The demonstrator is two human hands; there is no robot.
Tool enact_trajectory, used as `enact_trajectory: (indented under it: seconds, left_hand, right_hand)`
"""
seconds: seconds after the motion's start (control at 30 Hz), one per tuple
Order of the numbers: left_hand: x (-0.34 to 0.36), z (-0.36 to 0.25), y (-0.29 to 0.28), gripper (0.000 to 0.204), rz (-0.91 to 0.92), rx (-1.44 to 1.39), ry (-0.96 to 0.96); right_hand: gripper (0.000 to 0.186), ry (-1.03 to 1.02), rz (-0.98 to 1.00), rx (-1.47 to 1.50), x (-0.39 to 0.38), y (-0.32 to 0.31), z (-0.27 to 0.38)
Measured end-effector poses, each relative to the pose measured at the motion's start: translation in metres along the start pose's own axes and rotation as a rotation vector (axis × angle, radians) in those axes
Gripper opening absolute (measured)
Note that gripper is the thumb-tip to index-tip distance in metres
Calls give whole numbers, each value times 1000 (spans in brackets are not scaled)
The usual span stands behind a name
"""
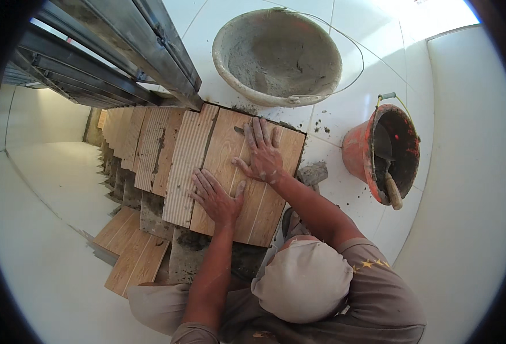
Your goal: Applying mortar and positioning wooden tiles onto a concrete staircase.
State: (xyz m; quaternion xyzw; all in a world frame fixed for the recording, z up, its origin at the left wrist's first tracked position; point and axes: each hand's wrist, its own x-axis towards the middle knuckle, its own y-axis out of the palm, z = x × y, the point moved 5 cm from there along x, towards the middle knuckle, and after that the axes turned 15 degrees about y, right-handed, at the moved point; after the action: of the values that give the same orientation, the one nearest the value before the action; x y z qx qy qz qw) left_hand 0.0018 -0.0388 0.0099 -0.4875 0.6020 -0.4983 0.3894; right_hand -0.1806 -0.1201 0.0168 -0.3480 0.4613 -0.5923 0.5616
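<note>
Both my hands lie flat on a wood-look tile point(264, 209) at the top step of a staircase. My left hand point(217, 198) presses near its left side, fingers stretched out and holding nothing. Farther away and to the right, my right hand point(260, 153) is spread on the same tile, its fingers apart and dusty with mortar. Along the tile's left side runs a ribbed, beige nosing strip point(185, 172), with a narrow dark gap between them. Dark wet mortar point(195, 239) shows below the tile's near edge.
A large basin point(236, 80) with grey mortar stands beyond the tile. At right, an orange bucket point(357, 140) holds a wooden-handled trowel point(393, 192). A grey block point(313, 173) lies beside the tile. Steel framing point(127, 40) rises at upper left; loose wood-look tiles point(135, 264) rest lower left.
</note>
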Motion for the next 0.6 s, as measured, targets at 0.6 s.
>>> enact_trajectory:
  seconds: [0.6]
  left_hand:
    - [0,-2,-1,123,-3,15,-4]
  right_hand:
    - [114,-11,18,11,4,4,0]
